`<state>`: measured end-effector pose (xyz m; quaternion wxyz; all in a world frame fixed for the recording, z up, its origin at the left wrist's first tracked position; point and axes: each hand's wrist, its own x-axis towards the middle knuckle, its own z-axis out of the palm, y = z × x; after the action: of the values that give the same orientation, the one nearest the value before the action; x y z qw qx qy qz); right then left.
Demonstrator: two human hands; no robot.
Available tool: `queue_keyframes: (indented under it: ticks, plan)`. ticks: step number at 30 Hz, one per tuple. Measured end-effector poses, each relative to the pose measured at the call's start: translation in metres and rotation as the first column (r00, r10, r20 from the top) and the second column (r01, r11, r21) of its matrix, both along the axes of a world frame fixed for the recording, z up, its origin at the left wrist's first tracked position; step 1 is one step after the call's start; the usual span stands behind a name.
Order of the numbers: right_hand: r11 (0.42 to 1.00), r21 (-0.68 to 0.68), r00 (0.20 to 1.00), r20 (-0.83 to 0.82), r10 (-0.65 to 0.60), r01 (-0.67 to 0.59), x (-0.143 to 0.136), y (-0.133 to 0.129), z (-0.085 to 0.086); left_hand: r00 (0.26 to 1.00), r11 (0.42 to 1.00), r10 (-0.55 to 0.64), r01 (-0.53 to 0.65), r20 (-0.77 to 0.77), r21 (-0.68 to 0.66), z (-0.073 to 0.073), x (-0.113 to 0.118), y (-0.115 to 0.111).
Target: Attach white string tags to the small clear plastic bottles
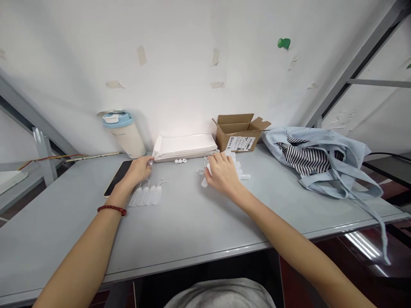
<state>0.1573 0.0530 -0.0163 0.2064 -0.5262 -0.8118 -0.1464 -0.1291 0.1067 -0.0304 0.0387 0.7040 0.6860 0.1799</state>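
Note:
My left hand (139, 169) is beside the dark phone (118, 177), its thumb and fingertips pinched together near the end of the paper stack. Something small and whitish shows at these fingertips, too hidden to name. Close by, several translucent white plastic tubes (146, 196) with thin looped strings lie in a row. My right hand (222, 173) rests over a loose pile of similar tubes (237, 164), fingers bent and apart, the thumb away from them. It covers part of the pile. Several small white caps (180, 161) lie between my hands, in front of the paper stack.
A stack of white paper (186, 145) lies against the wall. The cardboard box (239, 132) stands with flaps up behind the tubes. At the left is a tumbler with a blue lid (123, 132). A light blue cloth bag (314, 158) hangs its strap over the table's front edge.

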Motion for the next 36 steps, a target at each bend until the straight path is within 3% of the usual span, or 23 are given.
queue_keyframes:
  ticks: [3,7,14,19,30,36]
  plan:
    - [0.991,-0.067,0.990,-0.078,0.114,-0.119,-0.018,-0.007,0.002,0.999,0.999,0.020,-0.021,-0.026,-0.030,-0.001,-0.002,0.000]
    - [0.927,-0.286,0.966,-0.158,0.205,-0.243,-0.048,-0.016,0.010,0.998,0.999,0.005,-0.008,-0.055,-0.051,0.000,-0.002,-0.001]
    - [0.781,-0.525,0.939,-0.252,0.234,-0.336,-0.100,-0.015,0.010,0.994,0.997,-0.030,0.022,-0.107,-0.080,-0.001,-0.003,0.001]
    - [0.691,-0.643,0.942,-0.272,0.195,-0.329,-0.115,-0.014,0.008,0.991,0.997,-0.027,0.017,-0.129,-0.073,-0.007,-0.006,0.003]
    - [0.657,-0.703,0.962,-0.219,0.164,-0.272,-0.120,-0.020,0.008,0.989,0.998,-0.023,0.014,-0.144,-0.065,-0.011,-0.008,0.003]
    - [0.680,-0.686,0.965,-0.217,0.149,-0.260,-0.116,-0.020,0.003,0.990,0.998,-0.020,0.011,-0.143,-0.064,-0.009,-0.007,0.001]
